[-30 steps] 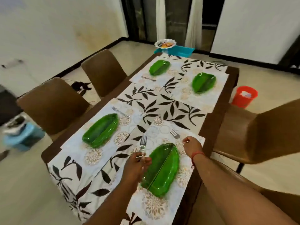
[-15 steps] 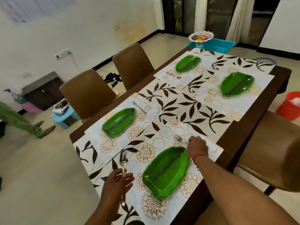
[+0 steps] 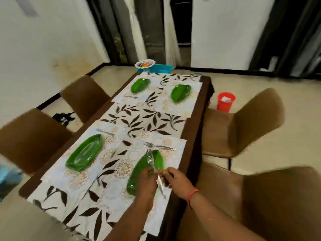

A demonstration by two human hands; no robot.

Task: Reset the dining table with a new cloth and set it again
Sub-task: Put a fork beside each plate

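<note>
I am watching both hands meeting over the near green leaf-shaped plastic plate. The left hand is gripping a silver metal fork by its handle, tines pointing away; the right hand is curling its fingers beside the handle (whether it is pinching the metal, I cannot tell through the blur). Just beyond the hands a second silver fork is lying on the pale floral placemat. Left of the hands another green leaf plate is sitting on the leaf-print tablecloth. A brown upholstered chair is standing to the right of the hands.
</note>
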